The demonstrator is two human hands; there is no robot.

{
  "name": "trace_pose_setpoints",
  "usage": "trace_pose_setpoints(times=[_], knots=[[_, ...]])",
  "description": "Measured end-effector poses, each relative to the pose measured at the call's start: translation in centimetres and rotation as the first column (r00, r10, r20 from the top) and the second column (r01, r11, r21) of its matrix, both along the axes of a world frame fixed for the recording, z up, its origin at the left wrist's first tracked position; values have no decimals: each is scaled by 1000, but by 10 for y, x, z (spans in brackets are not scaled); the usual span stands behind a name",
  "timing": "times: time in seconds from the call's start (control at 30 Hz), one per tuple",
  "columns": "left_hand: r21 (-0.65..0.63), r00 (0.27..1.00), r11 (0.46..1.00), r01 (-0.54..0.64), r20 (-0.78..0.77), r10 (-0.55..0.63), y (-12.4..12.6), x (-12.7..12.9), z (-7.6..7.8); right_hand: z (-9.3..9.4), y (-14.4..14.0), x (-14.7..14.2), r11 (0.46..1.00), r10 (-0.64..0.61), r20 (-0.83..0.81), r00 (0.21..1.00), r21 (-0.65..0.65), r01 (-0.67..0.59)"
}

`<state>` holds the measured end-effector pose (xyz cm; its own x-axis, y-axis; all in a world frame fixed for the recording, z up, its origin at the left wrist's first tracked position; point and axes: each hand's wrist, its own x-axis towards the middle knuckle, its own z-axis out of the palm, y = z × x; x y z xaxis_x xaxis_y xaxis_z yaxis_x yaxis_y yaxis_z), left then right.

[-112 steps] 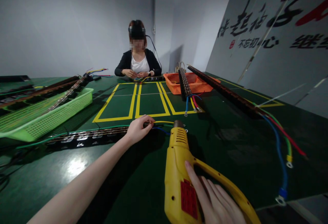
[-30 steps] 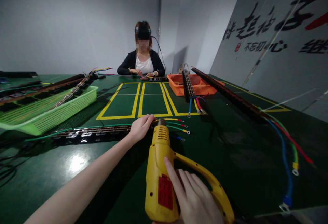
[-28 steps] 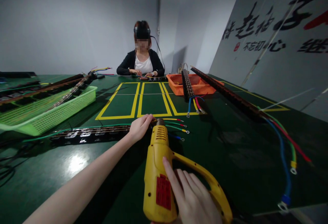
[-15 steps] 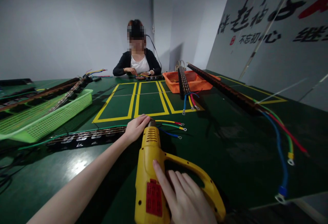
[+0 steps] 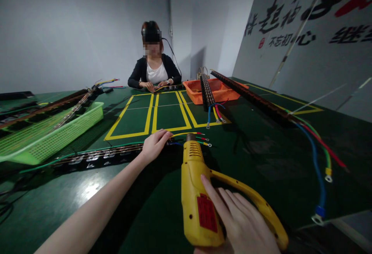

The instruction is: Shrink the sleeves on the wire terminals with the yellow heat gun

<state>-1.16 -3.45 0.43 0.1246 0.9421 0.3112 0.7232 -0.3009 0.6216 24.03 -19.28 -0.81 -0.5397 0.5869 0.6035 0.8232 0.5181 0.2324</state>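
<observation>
My right hand is wrapped round a yellow heat gun, its index finger lying along the body. The gun's metal nozzle points away from me, over the coloured wires at the end of a long black strip. These wires are yellow, green and blue, with ring terminals on some tips; the nozzle hides part of them. My left hand is closed on the right end of that strip, where the wires come out. The fingertips' exact hold is partly hidden.
A green basket holding similar strips stands on the left. An orange basket stands at the back, with a wired strip across it. Another strip lies right, its wires trailing nearer. A co-worker sits opposite, hands on a part.
My right hand has moved the heat gun to the right, from beside my left fingers to over the wire ends. My left hand stays on the strip.
</observation>
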Motion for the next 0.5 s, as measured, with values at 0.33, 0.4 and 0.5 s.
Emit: trace_pose_setpoints(times=[0.33, 0.4, 0.5], knots=[[-4, 1000, 1000, 2, -28, -2, 1, -1, -1, -5, -5, 11, 993, -105, 13, 994, 51, 104], [2, 999, 1000, 5, -39, -5, 2, 0, -1, -5, -7, 8, 993, -101, 1, 995, 53, 101], [12, 998, 1000, 11, -54, -10, 2, 0, -2, -4, -7, 0, 997, -71, 3, 998, 28, 70]])
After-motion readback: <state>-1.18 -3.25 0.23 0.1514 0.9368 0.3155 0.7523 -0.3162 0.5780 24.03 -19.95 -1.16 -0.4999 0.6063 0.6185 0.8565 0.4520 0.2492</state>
